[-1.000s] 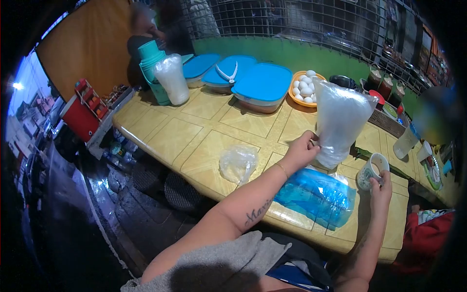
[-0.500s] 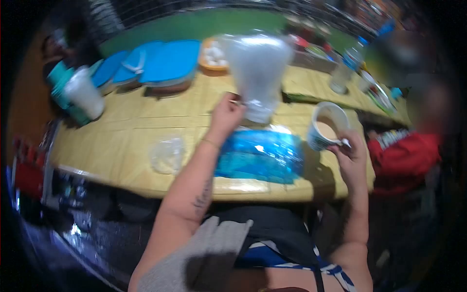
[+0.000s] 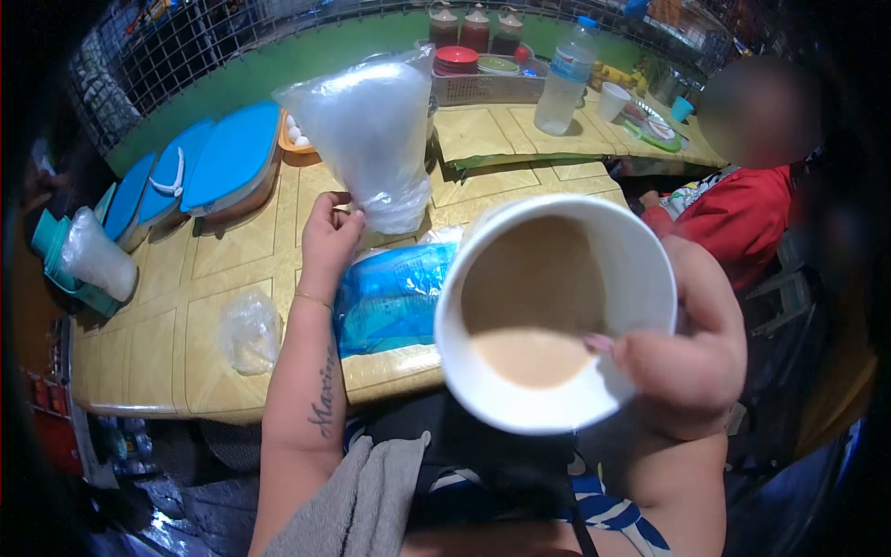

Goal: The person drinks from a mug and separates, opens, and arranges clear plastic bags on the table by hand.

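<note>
1. The right hand [image 3: 696, 343] is clamping a white cup [image 3: 557, 408], its thumb reaching over the rim; a pale brown drink is lying inside.
2. The left hand [image 3: 332, 232] is touching the lower edge of a clear plastic bundle [image 3: 371, 130], fingers bending; whether they are gripping it, I cannot tell.
3. A blue plastic packet [image 3: 390, 297] is lying on the yellow table [image 3: 209, 325] just beside the left wrist.
4. Farther out, blue-lidded containers [image 3: 232, 162] are standing near an egg bowl [image 3: 299, 154], and a bottle [image 3: 560, 97] is standing upright.
</note>
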Motion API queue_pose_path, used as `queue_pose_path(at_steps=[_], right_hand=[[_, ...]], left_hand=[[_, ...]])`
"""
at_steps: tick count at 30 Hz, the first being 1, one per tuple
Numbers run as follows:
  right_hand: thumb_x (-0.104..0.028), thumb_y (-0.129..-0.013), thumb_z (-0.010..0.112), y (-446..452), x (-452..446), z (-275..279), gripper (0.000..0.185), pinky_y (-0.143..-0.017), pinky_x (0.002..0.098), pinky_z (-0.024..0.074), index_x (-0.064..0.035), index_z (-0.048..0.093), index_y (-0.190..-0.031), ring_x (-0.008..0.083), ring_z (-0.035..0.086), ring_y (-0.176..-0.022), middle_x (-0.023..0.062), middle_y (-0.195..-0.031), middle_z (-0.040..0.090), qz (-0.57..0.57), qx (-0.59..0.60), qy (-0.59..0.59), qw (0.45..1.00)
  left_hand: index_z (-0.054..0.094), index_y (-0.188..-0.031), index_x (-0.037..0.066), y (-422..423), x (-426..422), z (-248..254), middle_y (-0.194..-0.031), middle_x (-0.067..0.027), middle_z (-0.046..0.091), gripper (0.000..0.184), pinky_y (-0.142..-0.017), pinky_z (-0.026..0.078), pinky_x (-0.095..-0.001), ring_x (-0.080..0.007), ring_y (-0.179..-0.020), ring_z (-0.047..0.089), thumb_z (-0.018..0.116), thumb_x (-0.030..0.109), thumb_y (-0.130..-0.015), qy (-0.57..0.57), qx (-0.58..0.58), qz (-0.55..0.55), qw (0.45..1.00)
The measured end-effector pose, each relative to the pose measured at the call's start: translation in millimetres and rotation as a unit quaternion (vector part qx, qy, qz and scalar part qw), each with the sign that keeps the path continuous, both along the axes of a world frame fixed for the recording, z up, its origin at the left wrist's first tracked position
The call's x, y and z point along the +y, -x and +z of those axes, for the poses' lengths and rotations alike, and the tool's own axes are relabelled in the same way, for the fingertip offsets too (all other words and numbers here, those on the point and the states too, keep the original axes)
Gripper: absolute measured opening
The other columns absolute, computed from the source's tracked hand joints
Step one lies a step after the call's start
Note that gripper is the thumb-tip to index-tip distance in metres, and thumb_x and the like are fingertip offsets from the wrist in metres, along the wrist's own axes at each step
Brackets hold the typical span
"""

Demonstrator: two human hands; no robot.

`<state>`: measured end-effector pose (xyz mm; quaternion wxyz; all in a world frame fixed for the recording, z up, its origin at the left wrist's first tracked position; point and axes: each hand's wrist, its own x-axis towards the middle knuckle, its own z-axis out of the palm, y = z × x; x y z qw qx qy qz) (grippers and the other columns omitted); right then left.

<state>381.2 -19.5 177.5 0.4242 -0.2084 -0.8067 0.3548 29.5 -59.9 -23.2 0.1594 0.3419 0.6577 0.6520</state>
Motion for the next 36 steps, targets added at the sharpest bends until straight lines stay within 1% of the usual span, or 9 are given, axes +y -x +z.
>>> queue_pose_path(at_steps=[2, 8, 14, 17, 19, 21, 24, 28, 36], right_hand=[[-0.015, -0.044, 0.063, -0.5, -23.5, 17.4, 0.039, -0.068, 0.0268, 0.0412, -0.0020, 0.053, -0.080, 0.0191, 0.051, -0.070, 0.0057, -0.074, 0.049, -0.052, -0.009, 0.143, 0.988], [-0.020, -0.049, 0.063, -12.1, -40.4, 12.8, 0.030, -0.064, 0.0293, 0.0345, -0.0046, 0.047, -0.069, 0.0169, 0.042, -0.064, 0.0053, -0.070, 0.045, 0.032, 0.040, 0.095, 0.994], [-0.024, -0.057, 0.063, -11.1, -47.2, 12.5, 0.028, -0.063, 0.0286, 0.0345, -0.0047, 0.046, -0.068, 0.0158, 0.041, -0.063, 0.0051, -0.067, 0.043, 0.036, 0.057, 0.019, 0.998], [-0.037, -0.075, 0.067, -8.9, -15.6, 15.2, 0.042, -0.067, 0.0307, 0.0375, -0.0006, 0.046, -0.077, 0.0189, 0.045, -0.072, 0.0102, -0.077, 0.045, 0.255, 0.084, -0.094, 0.959], [-0.045, -0.081, 0.070, -17.1, 2.5, 15.6, 0.053, -0.069, 0.0323, 0.0395, 0.0031, 0.048, -0.084, 0.0212, 0.048, -0.078, 0.0130, -0.083, 0.046, 0.360, 0.072, -0.157, 0.917], [-0.043, -0.080, 0.070, -20.0, 12.0, 18.1, 0.051, -0.069, 0.0324, 0.0401, 0.0030, 0.048, -0.084, 0.0213, 0.048, -0.078, 0.0127, -0.082, 0.047, 0.406, 0.073, -0.183, 0.893], [-0.040, -0.079, 0.070, -20.0, 15.4, 18.2, 0.047, -0.070, 0.0324, 0.0409, 0.0028, 0.049, -0.083, 0.0215, 0.049, -0.078, 0.0123, -0.082, 0.048, 0.409, 0.075, -0.187, 0.890], [-0.035, -0.076, 0.069, -20.2, 13.8, 18.1, 0.043, -0.070, 0.0325, 0.0420, 0.0026, 0.050, -0.083, 0.0218, 0.051, -0.079, 0.0117, -0.081, 0.049, 0.378, 0.078, -0.185, 0.904], [-0.027, -0.072, 0.068, -8.4, -0.3, 13.4, 0.035, -0.072, 0.0327, 0.0441, 0.0021, 0.051, -0.081, 0.0223, 0.053, -0.079, 0.0106, -0.079, 0.052, 0.245, 0.058, -0.119, 0.960]], left_hand=[[0.053, -0.108, 0.000, 1.9, 1.3, -2.7, -0.064, 0.0011, 0.054, 0.024, -0.051, 0.039, -0.0231, -0.0059, -0.056, 0.048, 0.062, 0.007, -0.087, 0.001, -0.022, 0.004, 1.000], [0.053, -0.108, 0.000, 2.5, -1.2, -0.4, -0.064, 0.0004, 0.055, 0.024, -0.052, 0.040, -0.0231, -0.0063, -0.057, 0.050, 0.062, 0.006, -0.087, 0.005, 0.001, -0.012, 1.000], [0.053, -0.109, 0.000, -0.9, -2.1, 3.9, -0.065, 0.0000, 0.056, 0.027, -0.054, 0.041, -0.0236, -0.0067, -0.058, 0.051, 0.063, 0.008, -0.086, 0.038, 0.031, 0.013, 0.999], [0.054, -0.108, 0.000, -0.1, -3.1, 2.0, -0.064, -0.0002, 0.056, 0.026, -0.055, 0.041, -0.0240, -0.0071, -0.058, 0.051, 0.064, 0.008, -0.086, 0.026, 0.015, 0.002, 1.000], [0.054, -0.108, 0.000, 2.1, -2.0, 1.4, -0.064, -0.0002, 0.056, 0.025, -0.055, 0.041, -0.0239, -0.0071, -0.058, 0.051, 0.063, 0.008, -0.086, 0.018, 0.011, -0.007, 1.000], [0.054, -0.108, 0.000, 2.6, -2.9, 0.7, -0.064, -0.0002, 0.056, 0.025, -0.055, 0.041, -0.0236, -0.0069, -0.058, 0.051, 0.063, 0.008, -0.086, 0.017, 0.014, -0.013, 1.000], [0.054, -0.107, 0.000, -3.5, -1.1, 3.4, -0.065, -0.0001, 0.056, 0.024, -0.055, 0.041, -0.0232, -0.0064, -0.059, 0.051, 0.063, 0.008, -0.087, 0.029, 0.044, 0.026, 0.998], [0.053, -0.109, 0.001, 2.6, 3.2, -8.5, -0.065, 0.0003, 0.056, 0.024, -0.053, 0.039, -0.0222, -0.0058, -0.057, 0.050, 0.062, 0.007, -0.087, -0.009, -0.010, 0.005, 1.000], [0.051, -0.110, 0.000, -3.4, 1.0, -1.4, -0.066, -0.0002, 0.055, 0.025, -0.050, 0.038, -0.0210, -0.0055, -0.056, 0.049, 0.062, 0.006, -0.088, -0.009, -0.013, 0.002, 1.000]])
